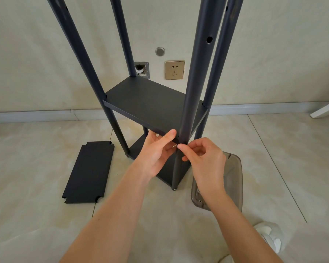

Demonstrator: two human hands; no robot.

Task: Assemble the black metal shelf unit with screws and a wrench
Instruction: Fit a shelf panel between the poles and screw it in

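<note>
The black metal shelf unit [152, 103] stands upright on the tiled floor [36, 168], close to the wall, four dark posts rising out of the top of the view. Its middle shelf board [146, 99] sits level between the posts, and a lower board [141, 147] shows beneath it near the floor. Both hands meet at the near right post [195, 82], right where the middle board's front corner joins it.

The left hand [157, 150] comes in under the board's front edge, thumb lying flat along that edge, fingers curled beneath and cupping the corner. The right hand [203, 158] is just beside the post on its right, thumb and forefinger pinched together against the post at the joint. A small silvery piece [173, 146], likely a screw or the tip of a wrench, glints between the two hands; which hand holds it, I cannot tell. Both forearms reach up from the bottom of the view, bare, converging on that corner.

On the floor right of the post's foot lies a smoky translucent plastic tray [234, 179], partly behind the right forearm, with a few small metal bits in its near end. Left of the unit, a spare black shelf board [88, 171] with notched corners lies flat on the tiles. A gold wall socket [174, 70] sits on the wall behind, and a white shoe [270, 236] shows at lower right.
</note>
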